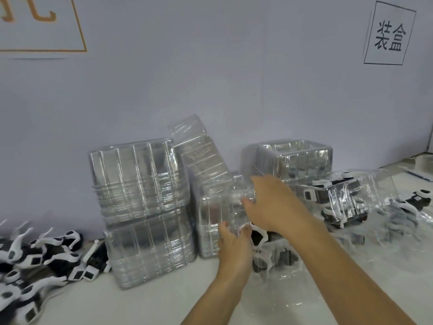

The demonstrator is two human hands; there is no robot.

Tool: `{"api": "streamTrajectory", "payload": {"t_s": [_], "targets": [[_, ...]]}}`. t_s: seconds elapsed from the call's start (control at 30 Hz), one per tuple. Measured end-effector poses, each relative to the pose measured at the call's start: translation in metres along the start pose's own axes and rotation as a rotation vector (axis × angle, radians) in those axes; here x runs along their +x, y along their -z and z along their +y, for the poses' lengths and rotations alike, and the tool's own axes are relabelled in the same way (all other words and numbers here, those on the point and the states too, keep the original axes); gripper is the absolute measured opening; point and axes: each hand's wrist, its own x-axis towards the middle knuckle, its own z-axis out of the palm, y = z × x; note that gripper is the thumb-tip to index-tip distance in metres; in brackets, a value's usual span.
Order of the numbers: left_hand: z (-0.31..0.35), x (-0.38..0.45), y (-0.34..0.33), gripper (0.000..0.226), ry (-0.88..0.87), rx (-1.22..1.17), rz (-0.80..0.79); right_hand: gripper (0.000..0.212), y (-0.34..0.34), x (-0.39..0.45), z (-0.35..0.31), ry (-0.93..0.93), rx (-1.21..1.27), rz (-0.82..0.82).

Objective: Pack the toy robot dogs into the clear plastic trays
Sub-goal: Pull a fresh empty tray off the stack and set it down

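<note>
Toy robot dogs [35,256] lie heaped, unpacked, at far left; I judge most work remains. Empty tray stacks [145,212] fill the middle; packed trays [337,198] sit right. My right hand [274,205] reaches spread-fingered onto a clear tray [220,216]; my left hand [234,242] pinches its edge, a dog [260,238] just beside.

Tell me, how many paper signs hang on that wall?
2. One orange-bordered sign sits at the upper left, cut off by the frame edge. One black-bordered sign with two black characters sits at the upper right. Others may lie outside the view.
</note>
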Motion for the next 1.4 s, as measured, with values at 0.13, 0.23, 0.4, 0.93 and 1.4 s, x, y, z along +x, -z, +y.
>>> {"api": "streamTrajectory", "payload": {"t_s": [0.13,0.23,0.4,0.93,1.4], "targets": [[-0.001,0.001,0.010,0.065,-0.007,-0.025,-0.015,0.069,-0.010,0.034,-0.018,0.088,0.268,0.053],[0.001,-0.003,0.024,0.057,-0.043,-0.021,0.014,0.073,-0.021,0.055,-0.030,0.163,0.454,0.108],[0.011,-0.010,0.064,0.022,-0.183,0.035,0.100,0.021,-0.041,0.076,-0.039,0.180,0.625,0.189],[0.010,-0.048,0.208,0.030,-0.667,-0.055,0.372,0.021,-0.004,0.003,-0.127,0.361,1.050,0.528],[0.038,-0.073,0.210,0.023,-0.813,-0.007,0.288,0.010,-0.057,-0.063,-0.165,0.504,1.041,0.381]]}}
